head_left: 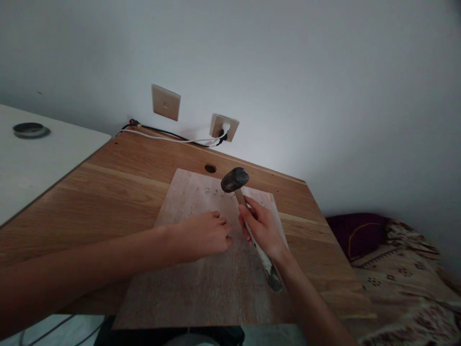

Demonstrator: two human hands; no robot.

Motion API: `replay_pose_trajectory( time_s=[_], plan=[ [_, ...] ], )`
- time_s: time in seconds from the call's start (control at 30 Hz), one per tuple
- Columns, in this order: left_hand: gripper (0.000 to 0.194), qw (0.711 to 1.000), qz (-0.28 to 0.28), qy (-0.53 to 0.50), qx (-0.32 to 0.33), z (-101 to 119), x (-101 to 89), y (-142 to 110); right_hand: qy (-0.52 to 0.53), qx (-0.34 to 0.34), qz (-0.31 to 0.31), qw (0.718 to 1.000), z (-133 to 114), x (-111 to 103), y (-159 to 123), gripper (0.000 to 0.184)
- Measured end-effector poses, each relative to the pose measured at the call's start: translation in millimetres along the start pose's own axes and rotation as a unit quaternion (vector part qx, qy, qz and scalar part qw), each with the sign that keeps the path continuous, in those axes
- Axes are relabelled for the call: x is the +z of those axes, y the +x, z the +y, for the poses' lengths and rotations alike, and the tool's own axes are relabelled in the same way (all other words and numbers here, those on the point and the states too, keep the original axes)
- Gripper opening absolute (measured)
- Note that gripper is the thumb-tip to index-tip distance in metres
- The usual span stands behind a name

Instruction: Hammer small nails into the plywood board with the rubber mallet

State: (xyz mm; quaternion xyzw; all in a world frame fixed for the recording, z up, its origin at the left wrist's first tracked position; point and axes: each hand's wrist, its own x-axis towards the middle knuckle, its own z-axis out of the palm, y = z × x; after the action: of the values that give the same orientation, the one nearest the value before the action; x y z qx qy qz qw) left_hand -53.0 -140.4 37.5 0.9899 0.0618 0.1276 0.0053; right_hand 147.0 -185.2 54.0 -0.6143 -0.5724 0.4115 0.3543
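My right hand (260,222) is wrapped round the wooden handle of a hammer (235,179). The dark mallet-like head is raised over the far part of a thin wooden board (201,298), and the worn handle end slants down toward me. Beside it on the left, my left hand (209,234) hovers over or rests on the middle of the board, fingers curled inward. Whatever those fingers may hold is hidden. Several small nails (216,191) stand in a row near the board's far edge, partly behind the hammer head.
Under the board is a wooden desk (118,192) with a round cable hole (210,168). Cables (169,137) run along the wall to a socket (230,126). A white table (46,158) carrying a round dark dish (31,129) adjoins at left. Patterned bedding (396,278) lies at right.
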Motion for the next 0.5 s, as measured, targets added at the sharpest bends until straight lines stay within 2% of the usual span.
replay_pose_trajectory(
  time_s=[0.1, 0.17, 0.23, 0.3, 0.37, 0.5],
  plan=[
    [0.017, 0.996, -0.024, -0.077, -0.037, -41, -25.7, -7, 0.004, -0.006, -0.001, 1.0, 2, 0, -1, 0.038],
    [0.015, 0.98, -0.023, -0.161, -0.111, -76, -39.6, -16, 0.01, -0.008, -0.004, 1.0, 2, 1, -1, 0.038],
    [0.013, 0.953, 0.005, -0.241, -0.186, -108, -42.9, -27, 0.016, -0.007, -0.006, 1.0, 2, 2, -1, 0.039],
    [0.016, 0.928, 0.047, -0.275, -0.248, -129, -36.2, -38, 0.02, -0.005, -0.008, 1.0, 1, 3, 0, 0.039],
    [0.019, 0.916, 0.052, -0.296, -0.267, -136, -25.0, -46, 0.021, -0.006, -0.007, 1.0, 0, 4, 0, 0.038],
    [0.024, 0.913, 0.041, -0.306, -0.267, -131, -9.2, -51, 0.021, -0.008, -0.009, 1.0, -3, 5, 0, 0.036]
  ],
)
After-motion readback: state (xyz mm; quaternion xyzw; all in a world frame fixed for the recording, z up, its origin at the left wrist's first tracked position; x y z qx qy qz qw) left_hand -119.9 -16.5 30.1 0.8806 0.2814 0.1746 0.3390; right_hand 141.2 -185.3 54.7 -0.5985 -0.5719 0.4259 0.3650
